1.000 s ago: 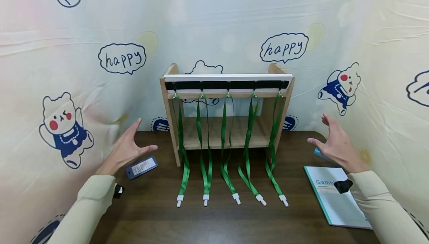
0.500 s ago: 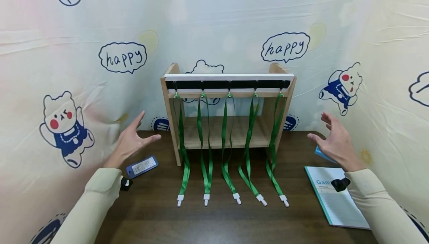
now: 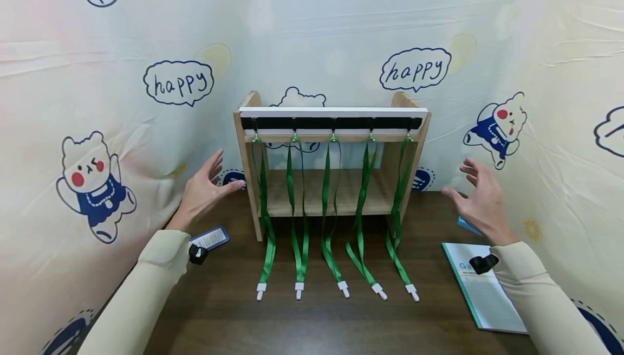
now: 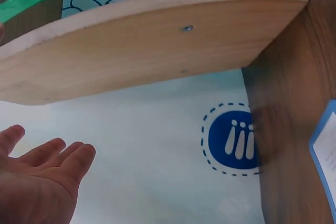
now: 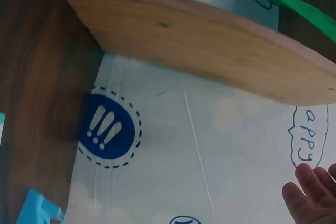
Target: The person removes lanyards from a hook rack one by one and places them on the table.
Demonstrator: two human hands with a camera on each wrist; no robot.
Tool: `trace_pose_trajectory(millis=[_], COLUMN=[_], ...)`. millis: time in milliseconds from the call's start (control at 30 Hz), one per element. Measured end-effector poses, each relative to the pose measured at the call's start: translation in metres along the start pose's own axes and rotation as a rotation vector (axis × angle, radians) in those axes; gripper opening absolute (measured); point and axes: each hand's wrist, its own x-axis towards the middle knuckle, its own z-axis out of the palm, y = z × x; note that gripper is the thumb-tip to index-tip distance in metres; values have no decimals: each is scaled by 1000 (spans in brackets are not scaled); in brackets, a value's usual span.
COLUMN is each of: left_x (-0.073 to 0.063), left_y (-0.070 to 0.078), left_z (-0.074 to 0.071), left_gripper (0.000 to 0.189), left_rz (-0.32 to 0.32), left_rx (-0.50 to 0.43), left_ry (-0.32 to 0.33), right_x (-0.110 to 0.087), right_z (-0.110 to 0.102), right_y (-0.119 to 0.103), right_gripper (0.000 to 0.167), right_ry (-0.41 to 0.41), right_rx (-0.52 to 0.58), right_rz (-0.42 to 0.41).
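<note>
A wooden rack (image 3: 325, 192) stands at the back of the table, with a white rail (image 3: 333, 112) and black strip across its top. Several green lanyards (image 3: 325, 181) hang from it in a row, their white clips (image 3: 344, 288) toward the table's front. My left hand (image 3: 202, 191) is in the air just left of the rack, fingers spread and holding nothing. In the left wrist view it is beside the rack's side panel (image 4: 152, 45). On the right, my right hand (image 3: 483, 203) hovers with thumb and fingers apart, farther from the rack's right side panel (image 5: 199, 38).
A blue card holder (image 3: 216, 237) with a white label lies under my left wrist, partly covered by it. At the right are a notebook (image 3: 492, 295) and a small bright blue object (image 3: 468, 226). A printed curtain (image 3: 331, 30) encloses the table (image 3: 312, 325) behind and at the sides.
My left hand has risen and moved right toward the rack, its wrist now overlapping the card holder. The right hand has shifted slightly up and left. Rack and lanyards have stayed put.
</note>
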Motion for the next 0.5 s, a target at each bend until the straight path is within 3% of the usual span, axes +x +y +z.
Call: trace_pose_trajectory(millis=[500], left_x=[11], left_y=[18], left_z=[6], left_gripper=[87], left_rz=[-43], left_rx=[-114], left_ry=[-21], right_x=[15], right_z=[5], right_y=[-23], right_gripper=[70], right_ry=[21], right_rx=[93], right_rz=[-5])
